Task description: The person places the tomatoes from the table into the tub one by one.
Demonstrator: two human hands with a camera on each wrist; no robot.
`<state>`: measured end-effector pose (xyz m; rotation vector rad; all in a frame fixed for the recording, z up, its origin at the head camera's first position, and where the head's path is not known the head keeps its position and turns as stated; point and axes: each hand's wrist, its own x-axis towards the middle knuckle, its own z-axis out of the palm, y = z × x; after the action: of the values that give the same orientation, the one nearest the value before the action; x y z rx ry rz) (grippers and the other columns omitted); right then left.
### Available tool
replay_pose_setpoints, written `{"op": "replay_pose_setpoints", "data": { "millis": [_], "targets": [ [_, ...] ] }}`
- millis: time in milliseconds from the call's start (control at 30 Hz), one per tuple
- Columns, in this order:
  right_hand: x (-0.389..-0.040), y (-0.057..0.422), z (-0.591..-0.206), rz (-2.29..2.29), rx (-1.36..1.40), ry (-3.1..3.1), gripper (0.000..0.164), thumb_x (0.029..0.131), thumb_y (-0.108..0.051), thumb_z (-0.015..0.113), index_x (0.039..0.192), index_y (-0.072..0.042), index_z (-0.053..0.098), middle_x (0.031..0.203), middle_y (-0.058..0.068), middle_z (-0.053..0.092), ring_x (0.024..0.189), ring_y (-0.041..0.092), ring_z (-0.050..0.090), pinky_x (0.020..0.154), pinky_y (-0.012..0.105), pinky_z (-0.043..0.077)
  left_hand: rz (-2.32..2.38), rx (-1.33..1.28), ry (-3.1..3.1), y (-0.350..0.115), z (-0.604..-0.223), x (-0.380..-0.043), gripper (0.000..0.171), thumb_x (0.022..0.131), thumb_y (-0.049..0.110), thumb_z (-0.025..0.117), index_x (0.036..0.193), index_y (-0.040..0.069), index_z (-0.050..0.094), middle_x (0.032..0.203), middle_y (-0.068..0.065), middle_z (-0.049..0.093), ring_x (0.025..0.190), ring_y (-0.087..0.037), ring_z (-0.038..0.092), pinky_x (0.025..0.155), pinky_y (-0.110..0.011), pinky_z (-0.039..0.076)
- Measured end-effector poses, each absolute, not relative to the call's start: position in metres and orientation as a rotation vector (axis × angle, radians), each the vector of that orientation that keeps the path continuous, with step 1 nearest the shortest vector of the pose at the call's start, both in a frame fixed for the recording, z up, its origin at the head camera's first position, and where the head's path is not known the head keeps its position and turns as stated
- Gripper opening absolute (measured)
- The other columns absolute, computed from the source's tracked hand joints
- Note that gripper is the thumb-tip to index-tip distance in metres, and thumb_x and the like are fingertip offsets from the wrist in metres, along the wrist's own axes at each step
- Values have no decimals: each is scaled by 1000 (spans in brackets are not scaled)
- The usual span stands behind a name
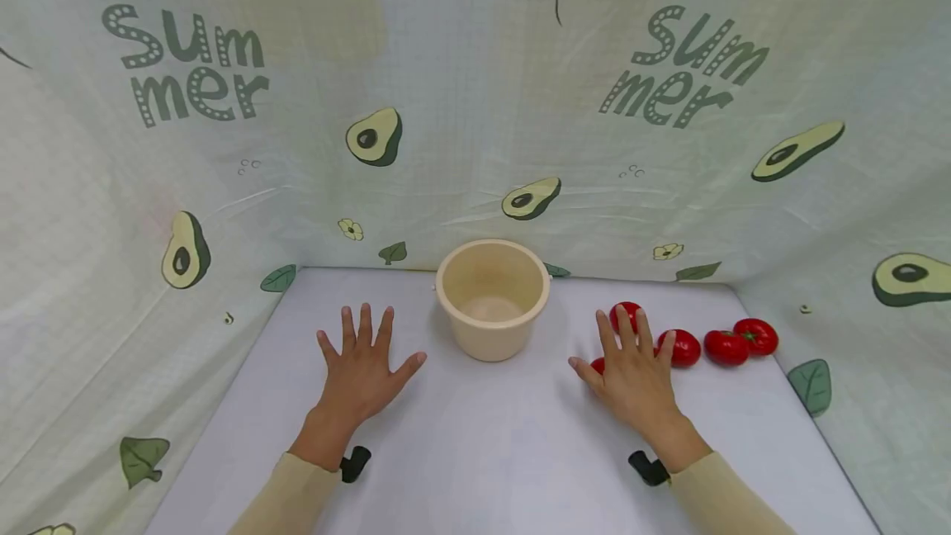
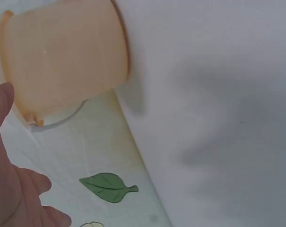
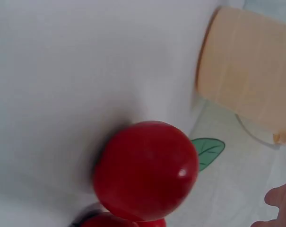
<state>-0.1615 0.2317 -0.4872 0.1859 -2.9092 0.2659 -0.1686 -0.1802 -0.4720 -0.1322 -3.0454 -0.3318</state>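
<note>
Fingers spread, my left hand (image 1: 361,378) hovers over the white table to the left of a cream bucket (image 1: 494,337), holding nothing. My right hand (image 1: 633,382) is likewise spread, palm down, over several red tomatoes on the right side. One tomato (image 1: 626,316) shows behind its fingers, another (image 1: 679,348) lies just right of them, and a third (image 1: 598,365) is mostly hidden under the hand. In the right wrist view a large tomato (image 3: 145,170) sits below the palm, apart from the fingers. The bucket (image 2: 67,56) stands upright with its inside bare.
Two more tomatoes, one (image 1: 726,347) and another (image 1: 756,337), lie touching near the right edge of the table (image 1: 483,452). A cloth (image 1: 461,73) printed with avocados and leaves hangs behind and at both sides. A thin handle (image 2: 62,122) hangs at the bucket's far side.
</note>
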Motion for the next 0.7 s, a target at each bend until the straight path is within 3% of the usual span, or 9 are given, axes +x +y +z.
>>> {"op": "replay_pose_setpoints", "data": {
  "millis": [200,333,467,700],
  "targets": [
    [-194,222,-456,226,189,-2905,98,98,-72,53,167,-6,27,172,27,21,158,55,11,117,86,-3,-404,-147,-3029,-167,-450,-194,95,103,74,35,169,8,19,173,-30,9,160,-52,-11,114,-86,-11],
    [-221,207,-434,245,227,-2906,95,101,-70,49,168,-7,25,174,25,18,160,52,8,118,84,-1,-448,-201,-3027,-148,-435,-218,89,107,69,31,169,7,19,174,-28,10,161,-48,-13,115,-85,-11],
    [-243,190,-421,311,286,-2939,92,103,-67,49,168,-6,24,175,23,17,162,48,6,122,80,-1,-474,-249,-3029,-128,-426,-239,84,109,63,33,169,5,20,175,-25,12,163,-44,-8,120,-80,-8],
    [-267,170,-416,403,428,-3027,90,108,-59,43,165,6,20,174,24,18,163,44,12,127,72,11,-461,-338,-3095,-109,-424,-267,78,111,52,34,167,0,19,174,-24,16,164,-40,5,130,-67,4]
  ]
}}
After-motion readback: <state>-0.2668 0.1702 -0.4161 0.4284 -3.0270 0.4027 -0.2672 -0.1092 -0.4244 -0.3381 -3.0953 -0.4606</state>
